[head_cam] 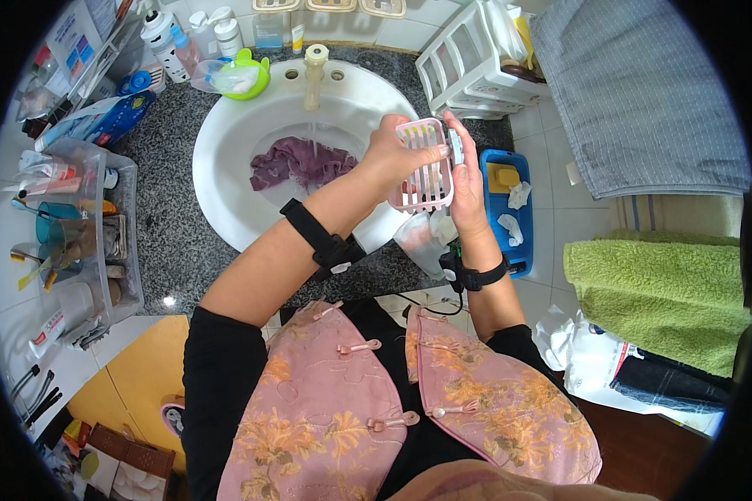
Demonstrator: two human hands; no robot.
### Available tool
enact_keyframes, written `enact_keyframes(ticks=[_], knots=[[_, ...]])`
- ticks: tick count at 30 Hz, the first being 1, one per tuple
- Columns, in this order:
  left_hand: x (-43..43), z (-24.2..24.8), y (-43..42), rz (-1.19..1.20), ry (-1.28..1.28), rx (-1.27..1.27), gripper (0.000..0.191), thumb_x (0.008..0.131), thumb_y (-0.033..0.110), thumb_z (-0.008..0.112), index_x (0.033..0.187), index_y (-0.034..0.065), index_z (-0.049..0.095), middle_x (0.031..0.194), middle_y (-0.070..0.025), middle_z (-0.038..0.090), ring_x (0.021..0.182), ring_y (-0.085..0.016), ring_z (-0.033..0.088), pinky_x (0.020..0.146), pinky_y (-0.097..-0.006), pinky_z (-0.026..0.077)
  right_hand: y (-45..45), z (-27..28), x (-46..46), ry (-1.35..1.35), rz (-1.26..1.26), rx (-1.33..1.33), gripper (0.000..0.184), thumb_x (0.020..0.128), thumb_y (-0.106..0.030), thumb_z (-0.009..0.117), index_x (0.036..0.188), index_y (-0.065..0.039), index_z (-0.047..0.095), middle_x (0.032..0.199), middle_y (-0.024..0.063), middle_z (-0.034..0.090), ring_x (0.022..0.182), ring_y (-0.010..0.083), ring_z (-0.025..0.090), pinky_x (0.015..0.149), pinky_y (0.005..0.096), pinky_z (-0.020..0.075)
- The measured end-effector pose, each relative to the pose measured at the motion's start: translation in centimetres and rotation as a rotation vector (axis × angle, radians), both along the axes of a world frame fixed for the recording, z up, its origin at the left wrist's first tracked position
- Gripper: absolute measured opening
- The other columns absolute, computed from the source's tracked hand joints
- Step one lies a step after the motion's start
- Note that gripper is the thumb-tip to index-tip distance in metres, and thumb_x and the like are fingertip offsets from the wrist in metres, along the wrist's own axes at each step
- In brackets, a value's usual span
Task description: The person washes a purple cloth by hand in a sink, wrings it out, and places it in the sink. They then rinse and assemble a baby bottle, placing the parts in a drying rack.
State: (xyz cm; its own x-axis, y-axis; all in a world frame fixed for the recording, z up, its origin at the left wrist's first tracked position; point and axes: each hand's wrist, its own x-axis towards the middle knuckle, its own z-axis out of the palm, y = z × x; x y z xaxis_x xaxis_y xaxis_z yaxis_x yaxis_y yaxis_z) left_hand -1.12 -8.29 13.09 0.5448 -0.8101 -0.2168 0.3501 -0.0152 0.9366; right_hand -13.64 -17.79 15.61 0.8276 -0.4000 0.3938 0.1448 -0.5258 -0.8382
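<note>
Above the right rim of the white sink (225, 206), my left hand (391, 150) grips a pink slatted plastic soap dish (442, 194). My right hand (470, 188) is at the dish's right side, its fingers around a small pale item (455, 147) that my left thumb also touches; what it is cannot be told. Water runs from the faucet (315, 69) onto a wet purple cloth (301, 163) lying in the basin. Just below the dish, a clear plastic bag (420, 241) rests on the counter by the sink's rim.
A green bowl (260, 78) with a plastic bag sits on the sink's back left rim. A blue tray (526, 213) with a yellow soap bar (503, 178) lies at the right. White drawers (470, 69) stand behind it. A clear organizer (122, 250) is on the left.
</note>
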Motion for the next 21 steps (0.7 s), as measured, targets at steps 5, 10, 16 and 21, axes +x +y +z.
enact_keyframes(ticks=[5,10,16,21], knots=[[-0.4,-1.2,-0.6,-0.042,-0.044,0.098,0.065,0.075,0.02,0.082,0.12,-0.0034,0.041,0.105,-0.0128,0.057,0.092,-0.018,0.061,0.073,-0.0333,0.053,-0.5,-0.3,-0.2,0.017,-0.048,-0.181,0.067,0.097,-0.053,0.037,0.139,-0.001,0.044,0.144,0.0166,0.043,0.133,0.0304,0.038,0.112,0.0394,0.0253],[-0.7,-2.3,-1.4,-0.035,-0.066,0.128,0.067,0.075,0.017,0.08,0.123,-0.0042,0.039,0.112,-0.016,0.056,0.095,-0.02,0.061,0.075,-0.0347,0.054,-1.3,-0.6,-0.3,-0.002,0.0,-0.094,0.066,0.097,-0.052,0.04,0.139,-0.001,0.044,0.145,0.017,0.041,0.135,0.0295,0.036,0.113,0.0394,0.0253],[-0.7,-2.0,-2.8,0.017,-0.114,0.09,0.078,0.078,0.02,0.076,0.136,-0.0064,0.031,0.124,-0.0204,0.052,0.103,-0.022,0.061,0.077,-0.0355,0.055,-3.1,-0.1,-1.1,0.015,0.031,-0.051,0.069,0.092,-0.049,0.051,0.142,-0.002,0.041,0.147,0.0164,0.038,0.138,0.0286,0.033,0.114,0.0388,0.0243],[-0.5,0.6,-2.9,-0.053,0.146,0.002,0.073,0.089,0.03,0.063,0.143,-0.0029,0.026,0.128,-0.018,0.051,0.107,-0.024,0.061,0.075,-0.0398,0.057,-4.8,-0.2,-2.1,0.041,-0.06,0.27,0.061,0.086,-0.03,0.059,0.139,-0.003,0.045,0.143,0.0147,0.045,0.133,0.0257,0.041,0.112,0.0368,0.029]])
